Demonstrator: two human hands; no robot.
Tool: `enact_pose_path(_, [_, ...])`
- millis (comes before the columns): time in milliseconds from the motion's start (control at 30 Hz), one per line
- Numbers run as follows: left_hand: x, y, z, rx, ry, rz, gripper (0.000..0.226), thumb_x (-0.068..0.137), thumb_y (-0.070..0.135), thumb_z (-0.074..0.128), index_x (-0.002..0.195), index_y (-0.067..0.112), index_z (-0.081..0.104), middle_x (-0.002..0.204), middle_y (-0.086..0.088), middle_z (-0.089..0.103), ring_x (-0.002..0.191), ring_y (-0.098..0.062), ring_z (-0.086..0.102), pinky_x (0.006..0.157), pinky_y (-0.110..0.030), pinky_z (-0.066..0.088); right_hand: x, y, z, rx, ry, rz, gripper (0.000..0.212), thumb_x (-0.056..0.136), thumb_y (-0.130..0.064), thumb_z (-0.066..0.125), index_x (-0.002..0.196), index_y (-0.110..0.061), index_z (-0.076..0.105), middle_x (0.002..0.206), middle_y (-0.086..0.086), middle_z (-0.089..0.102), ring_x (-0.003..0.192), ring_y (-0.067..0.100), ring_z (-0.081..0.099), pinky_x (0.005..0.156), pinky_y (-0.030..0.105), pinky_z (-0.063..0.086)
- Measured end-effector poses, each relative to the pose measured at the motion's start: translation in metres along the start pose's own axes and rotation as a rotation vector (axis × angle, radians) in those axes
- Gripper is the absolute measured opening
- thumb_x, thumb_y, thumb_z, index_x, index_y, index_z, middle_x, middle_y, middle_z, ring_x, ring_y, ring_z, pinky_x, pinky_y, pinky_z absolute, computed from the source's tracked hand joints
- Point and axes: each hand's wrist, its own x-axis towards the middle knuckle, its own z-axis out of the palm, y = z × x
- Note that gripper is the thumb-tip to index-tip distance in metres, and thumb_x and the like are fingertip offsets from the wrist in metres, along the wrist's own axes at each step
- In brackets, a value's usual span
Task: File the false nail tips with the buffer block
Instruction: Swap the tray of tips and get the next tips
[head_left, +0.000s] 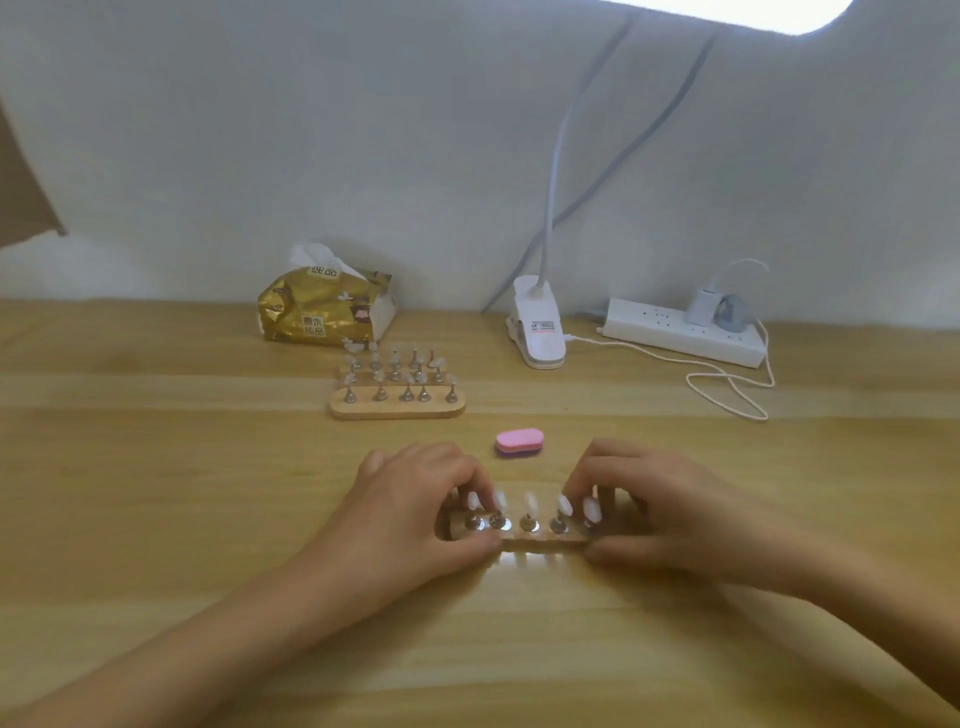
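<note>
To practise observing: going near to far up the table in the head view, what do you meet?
Wooden strip holding white false nail tips → pink oval buffer block → wooden stand with rows of tips → gold tissue pack.

A gold tissue pack (322, 309) with 1 white sheet poking out stands at the far edge of the wooden worktop (156, 467), against the pale wall (311, 156). To its right, a white clip lamp (537, 330) is clamped on the same edge. Further right lies a white power strip (680, 332) with a white adapter (701, 306) plugged in. A thin white cord (727, 387) loops across the worktop in front of it.
</note>
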Motion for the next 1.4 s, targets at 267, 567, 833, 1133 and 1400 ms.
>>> enact_pose_path(267, [0.079,0.067,0.063,-0.19,-0.058,0.159,0.058,0.082,0.052,0.07,0.131,0.041,0.041,0.114,0.025,0.047,0.096,0.012,0.042,0.092,-0.021,0.04,-0.09,0.079,-0.032,0.014,0.319,0.395,0.036,0.077,-0.005,0.08,0.083,-0.034,0.06,0.083,-0.011,0.059,0.075,0.005,0.058,0.064,0.01,0.043])
enact_pose_path(567, [0.203,0.17,0.145,0.072,-0.128,0.369,0.037,0.095,0.043,0.055,0.129,0.032,0.046,0.132,0.011,0.043,0.123,-0.017,0.038,0.095,-0.033,0.033,-0.186,0.238,-0.098,-0.165,0.648,1.144,0.019,0.09,-0.028,0.067,0.087,-0.01,0.061,0.085,0.006,0.062,0.081,0.025,0.058,0.069,0.036,0.041])
enact_pose_path(833, [0.235,0.162,0.163,-0.229,-0.092,0.367,0.017,0.092,0.026,0.062,0.109,0.025,0.065,0.109,0.01,0.053,0.104,-0.013,0.051,0.094,-0.033,0.042,-0.206,0.316,-0.126,-0.222,0.863,1.575,0.073,0.093,-0.073,0.04,0.115,-0.006,0.061,0.121,0.022,0.064,0.119,0.042,0.057,0.102,0.045,0.041])
enact_pose_path(1133, [0.239,0.159,0.164,-0.391,-0.089,0.319,0.014,0.089,0.016,0.065,0.092,0.029,0.07,0.092,0.018,0.053,0.085,0.005,0.051,0.079,-0.009,0.038,-0.211,0.315,-0.134,0.082,0.962,1.333,0.057,0.086,-0.043,0.077,0.123,-0.011,0.049,0.12,0.008,0.059,0.106,0.027,0.06,0.082,0.036,0.046])
enact_pose_path(1400, [0.238,0.16,0.164,-0.415,-0.108,0.307,0.016,0.088,0.015,0.065,0.09,0.03,0.071,0.091,0.016,0.055,0.088,0.001,0.053,0.082,-0.02,0.043,-0.229,0.295,-0.11,-0.562,0.505,0.863,0.019,0.097,-0.042,0.053,0.105,-0.026,0.055,0.108,-0.003,0.058,0.1,0.018,0.052,0.082,0.037,0.044])
